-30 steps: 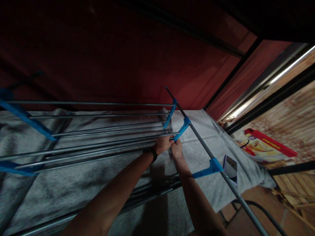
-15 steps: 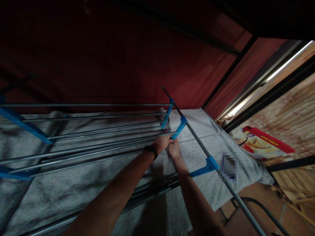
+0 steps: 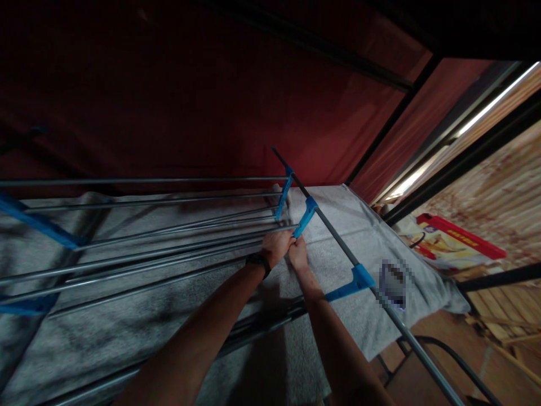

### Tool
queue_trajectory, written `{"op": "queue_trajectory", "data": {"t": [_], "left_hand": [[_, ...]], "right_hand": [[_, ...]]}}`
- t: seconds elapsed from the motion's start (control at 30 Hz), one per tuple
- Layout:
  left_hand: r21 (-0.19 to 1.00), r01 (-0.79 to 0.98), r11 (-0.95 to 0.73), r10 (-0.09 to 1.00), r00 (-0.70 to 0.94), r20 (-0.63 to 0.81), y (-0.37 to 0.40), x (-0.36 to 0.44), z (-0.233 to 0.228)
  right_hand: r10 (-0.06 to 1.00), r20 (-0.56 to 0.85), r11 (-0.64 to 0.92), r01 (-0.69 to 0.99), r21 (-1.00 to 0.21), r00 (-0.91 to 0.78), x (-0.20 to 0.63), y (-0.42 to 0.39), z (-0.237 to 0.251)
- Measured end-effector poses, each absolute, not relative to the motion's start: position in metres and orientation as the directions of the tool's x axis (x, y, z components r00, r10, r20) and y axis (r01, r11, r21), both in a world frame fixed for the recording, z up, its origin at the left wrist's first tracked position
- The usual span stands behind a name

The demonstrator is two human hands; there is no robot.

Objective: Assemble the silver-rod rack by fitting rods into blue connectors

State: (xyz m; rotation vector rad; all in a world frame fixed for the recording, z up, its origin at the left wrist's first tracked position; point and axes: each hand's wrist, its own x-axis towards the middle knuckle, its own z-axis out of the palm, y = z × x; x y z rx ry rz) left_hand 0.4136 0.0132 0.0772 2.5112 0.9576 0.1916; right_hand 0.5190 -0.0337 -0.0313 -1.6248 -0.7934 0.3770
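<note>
Silver-grey rails (image 3: 169, 231) run across the drying rack, joined by bright blue plastic brackets (image 3: 305, 217); a plain grey towel (image 3: 338, 248) lies beneath them. A black watch strap (image 3: 258, 261) circles the left wrist. Behind hangs a dark red curtain (image 3: 190, 101), and a red and yellow box (image 3: 456, 245) sits at the right

The rack's rods (image 3: 160, 231) look like smooth metal with a dull sheen; their blue brackets (image 3: 305, 217) look like glossy plastic. The grey towel (image 3: 350, 225) beneath is matt, napped cloth. The red curtain (image 3: 203, 107) behind is matt fabric, and the box (image 3: 454, 245) at right looks like glossy printed card
</note>
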Motion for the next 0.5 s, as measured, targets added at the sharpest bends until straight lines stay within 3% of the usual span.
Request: {"op": "queue_trajectory", "data": {"t": [0.5], "left_hand": [[0.415, 0.633, -0.654, 0.667, 0.741, -0.079, 0.01, 0.417, 0.08]], "right_hand": [[0.559, 0.219, -0.149, 0.356, -0.922, 0.8, 0.507, -0.037, -0.034]]}}
